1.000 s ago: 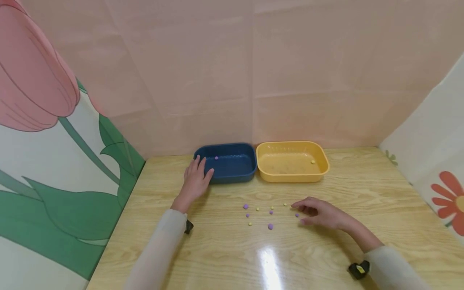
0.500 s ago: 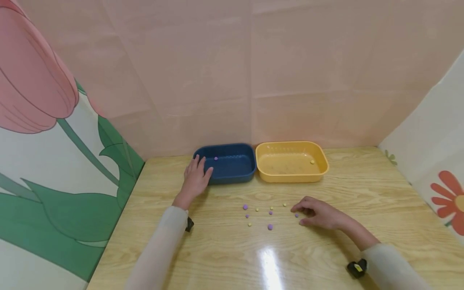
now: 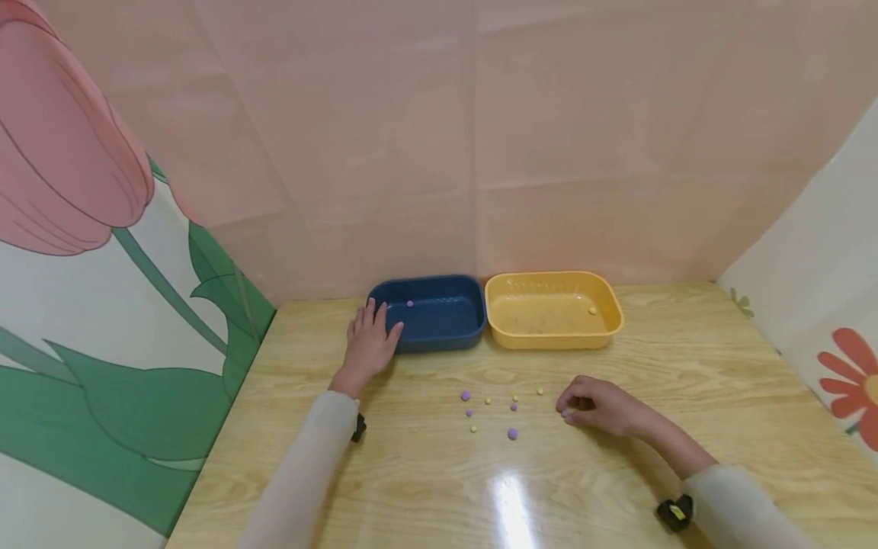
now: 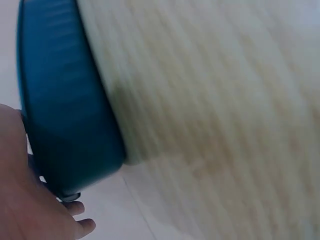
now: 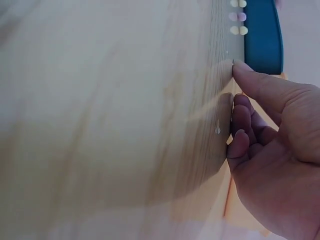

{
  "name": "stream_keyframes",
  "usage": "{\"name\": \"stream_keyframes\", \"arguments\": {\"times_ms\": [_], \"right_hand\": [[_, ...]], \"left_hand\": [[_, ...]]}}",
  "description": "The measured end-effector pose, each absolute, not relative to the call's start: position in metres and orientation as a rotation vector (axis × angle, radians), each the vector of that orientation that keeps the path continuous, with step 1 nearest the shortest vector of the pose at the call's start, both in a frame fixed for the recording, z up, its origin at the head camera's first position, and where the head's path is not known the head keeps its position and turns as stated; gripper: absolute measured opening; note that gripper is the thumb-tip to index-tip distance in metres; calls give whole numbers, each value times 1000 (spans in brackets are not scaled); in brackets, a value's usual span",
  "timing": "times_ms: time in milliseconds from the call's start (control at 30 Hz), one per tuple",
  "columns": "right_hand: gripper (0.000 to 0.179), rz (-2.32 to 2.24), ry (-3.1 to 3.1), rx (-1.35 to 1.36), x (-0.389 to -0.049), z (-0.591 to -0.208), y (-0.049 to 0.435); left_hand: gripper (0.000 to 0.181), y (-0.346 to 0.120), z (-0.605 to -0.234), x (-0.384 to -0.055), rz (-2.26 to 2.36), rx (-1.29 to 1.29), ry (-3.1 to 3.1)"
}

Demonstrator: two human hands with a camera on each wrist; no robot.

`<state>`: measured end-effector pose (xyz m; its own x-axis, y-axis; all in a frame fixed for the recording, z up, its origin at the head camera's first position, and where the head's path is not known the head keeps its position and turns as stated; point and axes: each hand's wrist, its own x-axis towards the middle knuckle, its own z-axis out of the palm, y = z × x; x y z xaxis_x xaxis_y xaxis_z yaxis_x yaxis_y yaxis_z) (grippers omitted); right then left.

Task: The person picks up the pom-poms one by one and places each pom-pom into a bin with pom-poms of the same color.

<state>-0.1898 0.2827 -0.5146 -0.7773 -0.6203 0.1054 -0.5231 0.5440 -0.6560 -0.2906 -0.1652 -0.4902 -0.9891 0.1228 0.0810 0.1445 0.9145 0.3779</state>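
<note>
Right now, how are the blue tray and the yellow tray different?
The blue tray is dark, while the yellow tray is bright. The blue tray has a purple ball inside; the yellow tray has a yellow ball. The left hand touches the blue tray's left end, but no hand touches the yellow tray. Both have rounded corners and sit upright on the table.

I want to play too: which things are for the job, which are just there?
Probably for the job:
purple balls (right hand has one)
yellow balls
blue tray (left hand touches it)
yellow tray

Just there:
tulip picture
red flower picture
</note>
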Motion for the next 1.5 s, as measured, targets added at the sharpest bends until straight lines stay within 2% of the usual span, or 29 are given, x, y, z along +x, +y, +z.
{"name": "stream_keyframes", "arguments": {"times_ms": [267,633,900,1500], "right_hand": [[6,-1023,2669,-939,-187,-511,280],[12,-979,2697,-812,-188,-502,271],[14,-1030,2740,-862,-189,-489,260],[6,-1057,2755,-860,-231,-463,219]], "left_hand": [[72,-165,-495,-292,-548,-178,-3025],[80,-167,-489,-289,-361,-114,-3077],[82,-171,-490,-288,-515,-167,-3050],[80,-172,-490,-293,-425,-221,-3106]]}}
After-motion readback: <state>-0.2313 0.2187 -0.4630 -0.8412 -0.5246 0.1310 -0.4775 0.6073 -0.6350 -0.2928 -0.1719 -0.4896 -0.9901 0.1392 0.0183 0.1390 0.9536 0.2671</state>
